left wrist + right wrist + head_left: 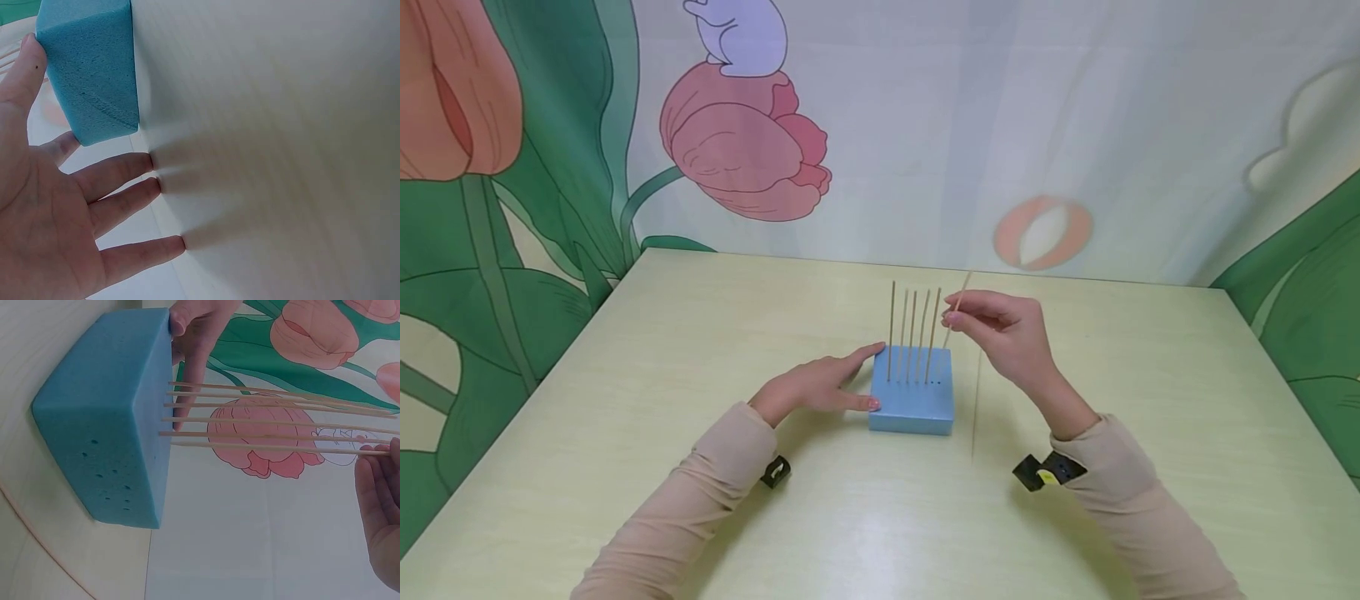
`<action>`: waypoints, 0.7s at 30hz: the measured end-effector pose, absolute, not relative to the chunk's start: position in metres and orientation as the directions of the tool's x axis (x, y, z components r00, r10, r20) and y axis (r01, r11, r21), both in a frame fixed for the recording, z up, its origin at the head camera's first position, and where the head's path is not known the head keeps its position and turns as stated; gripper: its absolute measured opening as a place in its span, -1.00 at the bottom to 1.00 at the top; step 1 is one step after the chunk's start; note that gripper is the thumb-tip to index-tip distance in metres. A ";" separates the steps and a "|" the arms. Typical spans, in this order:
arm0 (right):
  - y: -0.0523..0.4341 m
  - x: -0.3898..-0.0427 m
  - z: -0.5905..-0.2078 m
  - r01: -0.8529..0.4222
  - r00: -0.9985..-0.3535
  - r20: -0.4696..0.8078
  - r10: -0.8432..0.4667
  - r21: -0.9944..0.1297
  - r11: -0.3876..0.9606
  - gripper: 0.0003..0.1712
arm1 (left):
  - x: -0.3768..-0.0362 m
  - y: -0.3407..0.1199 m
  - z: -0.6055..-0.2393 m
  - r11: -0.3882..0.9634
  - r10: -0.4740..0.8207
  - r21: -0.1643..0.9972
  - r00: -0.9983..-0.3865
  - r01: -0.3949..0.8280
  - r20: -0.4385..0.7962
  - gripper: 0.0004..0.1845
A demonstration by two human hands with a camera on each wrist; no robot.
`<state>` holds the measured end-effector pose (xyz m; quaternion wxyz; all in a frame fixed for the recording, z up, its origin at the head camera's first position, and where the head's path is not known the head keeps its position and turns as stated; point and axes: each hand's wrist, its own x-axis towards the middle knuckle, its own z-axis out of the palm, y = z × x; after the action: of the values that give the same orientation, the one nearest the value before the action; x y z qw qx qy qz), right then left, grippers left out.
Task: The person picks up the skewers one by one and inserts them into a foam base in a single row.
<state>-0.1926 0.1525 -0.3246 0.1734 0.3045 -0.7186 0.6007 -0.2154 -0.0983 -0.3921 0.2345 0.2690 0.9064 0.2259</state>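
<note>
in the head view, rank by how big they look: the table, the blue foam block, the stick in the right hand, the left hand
1. table, by far
2. and 3. blue foam block and left hand: too close in apparent area to rank
4. stick pinched by the right hand: long but very thin

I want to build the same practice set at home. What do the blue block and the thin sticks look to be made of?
The blue block looks like rigid foam: matte, grainy surface, with small punched holes in its side. The thin sticks look like bamboo or wood skewers: pale tan, bare and unvarnished, slightly bowed. The table seems a smooth laminate with faint wood grain.
</note>
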 end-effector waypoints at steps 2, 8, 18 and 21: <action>0.152 -0.193 -0.326 -0.644 -0.757 0.612 -0.229 -0.758 0.102 -0.85 | -0.216 -0.098 -0.392 0.758 0.589 0.531 -0.747 0.378 -0.309 -0.05; 0.150 -0.194 -0.331 -0.644 -0.757 0.605 -0.246 -0.754 0.128 -0.83 | -0.215 -0.098 -0.391 0.762 0.585 0.528 -0.748 0.375 -0.313 -0.05; 0.149 -0.197 -0.344 -0.626 -0.776 0.564 -0.282 -0.740 0.246 -0.83 | -0.214 -0.097 -0.389 0.763 0.584 0.526 -0.749 0.375 -0.314 -0.05; 0.148 -0.198 -0.345 -0.630 -0.774 0.563 -0.290 -0.731 0.263 -0.84 | -0.215 -0.097 -0.390 0.768 0.578 0.522 -0.752 0.371 -0.316 -0.05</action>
<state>-0.1985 0.1484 -0.3446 0.1602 0.2953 -0.7785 0.5302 -0.2147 -0.0973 -0.3900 0.2362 0.2608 0.9101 0.2191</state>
